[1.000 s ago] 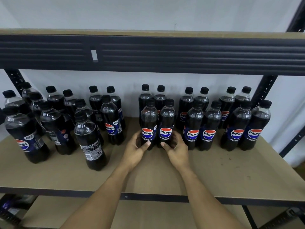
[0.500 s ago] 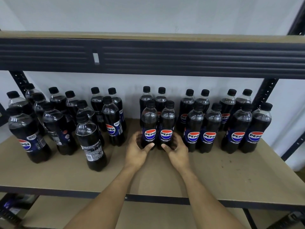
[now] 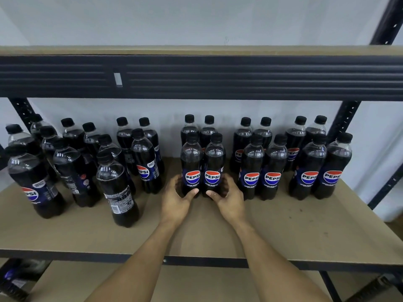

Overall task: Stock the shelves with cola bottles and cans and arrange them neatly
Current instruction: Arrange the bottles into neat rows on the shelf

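Behind, white wall [image 3: 196, 20] backs the tan shelf [image 3: 305, 225].

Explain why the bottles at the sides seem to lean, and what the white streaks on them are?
Head view: the wide-angle lens bends the edges, so the far-left bottle and far-right bottle tilt outward while the middle pair looks upright. Head view: the streaks are light glaring off the clear plastic shoulders; central labels are sharp.

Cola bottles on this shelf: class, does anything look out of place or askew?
Yes. The left cluster stands scattered, unlike the tidy pairs on the right. Its front bottle shows the barcode side, logo turned away.
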Action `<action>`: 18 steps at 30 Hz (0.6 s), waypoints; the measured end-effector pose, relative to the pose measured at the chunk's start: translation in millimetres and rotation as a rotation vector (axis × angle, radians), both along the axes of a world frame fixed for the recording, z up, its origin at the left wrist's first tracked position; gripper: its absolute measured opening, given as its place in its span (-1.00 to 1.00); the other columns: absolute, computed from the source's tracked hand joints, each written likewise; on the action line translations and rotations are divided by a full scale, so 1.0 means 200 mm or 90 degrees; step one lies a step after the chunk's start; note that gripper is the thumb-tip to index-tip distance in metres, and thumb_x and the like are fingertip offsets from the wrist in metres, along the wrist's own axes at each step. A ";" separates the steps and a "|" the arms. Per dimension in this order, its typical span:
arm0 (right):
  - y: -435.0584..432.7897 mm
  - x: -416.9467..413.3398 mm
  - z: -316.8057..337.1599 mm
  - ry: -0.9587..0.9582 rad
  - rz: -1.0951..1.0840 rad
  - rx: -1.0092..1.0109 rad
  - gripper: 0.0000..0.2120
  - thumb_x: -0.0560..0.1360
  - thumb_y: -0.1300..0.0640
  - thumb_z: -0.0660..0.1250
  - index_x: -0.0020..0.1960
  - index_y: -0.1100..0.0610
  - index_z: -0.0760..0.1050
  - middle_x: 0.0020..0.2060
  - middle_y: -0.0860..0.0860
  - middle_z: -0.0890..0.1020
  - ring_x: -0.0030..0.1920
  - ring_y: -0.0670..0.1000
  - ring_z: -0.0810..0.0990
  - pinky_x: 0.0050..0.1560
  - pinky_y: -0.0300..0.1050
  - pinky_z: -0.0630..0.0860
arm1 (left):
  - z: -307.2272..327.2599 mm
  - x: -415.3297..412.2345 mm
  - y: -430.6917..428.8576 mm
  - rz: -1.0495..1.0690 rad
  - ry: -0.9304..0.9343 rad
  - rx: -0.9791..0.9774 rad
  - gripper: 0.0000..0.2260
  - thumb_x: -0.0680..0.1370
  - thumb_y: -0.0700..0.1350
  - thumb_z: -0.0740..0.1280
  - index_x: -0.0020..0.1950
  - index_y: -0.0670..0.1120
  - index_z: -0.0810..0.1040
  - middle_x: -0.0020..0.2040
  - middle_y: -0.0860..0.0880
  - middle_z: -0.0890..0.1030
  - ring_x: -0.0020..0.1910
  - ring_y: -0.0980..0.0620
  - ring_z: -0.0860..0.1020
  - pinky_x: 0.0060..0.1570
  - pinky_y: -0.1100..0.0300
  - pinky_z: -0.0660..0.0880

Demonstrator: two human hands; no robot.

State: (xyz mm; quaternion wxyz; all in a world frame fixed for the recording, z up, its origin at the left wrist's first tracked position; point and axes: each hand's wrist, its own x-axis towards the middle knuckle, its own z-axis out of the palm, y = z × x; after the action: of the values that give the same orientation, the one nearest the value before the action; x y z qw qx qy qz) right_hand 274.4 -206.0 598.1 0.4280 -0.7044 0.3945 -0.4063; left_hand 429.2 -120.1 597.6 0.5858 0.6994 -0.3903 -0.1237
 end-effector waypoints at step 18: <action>0.02 0.00 0.03 0.027 0.003 0.004 -0.36 0.40 0.11 0.60 0.39 -0.05 0.41 0.00 -0.34 0.57 0.05 -0.35 0.55 0.10 -0.45 0.43 | 0.02 -0.02 0.05 0.007 -0.019 0.009 -0.43 0.45 -0.08 0.56 0.41 -0.02 0.44 0.19 0.18 0.58 0.21 0.18 0.55 0.20 0.28 0.45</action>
State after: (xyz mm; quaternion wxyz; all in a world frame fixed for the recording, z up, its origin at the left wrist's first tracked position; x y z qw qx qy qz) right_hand 274.4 -201.8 604.4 0.4223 -0.7125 0.4032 -0.3891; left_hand 425.0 -110.3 602.3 0.5756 0.7073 -0.3947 -0.1128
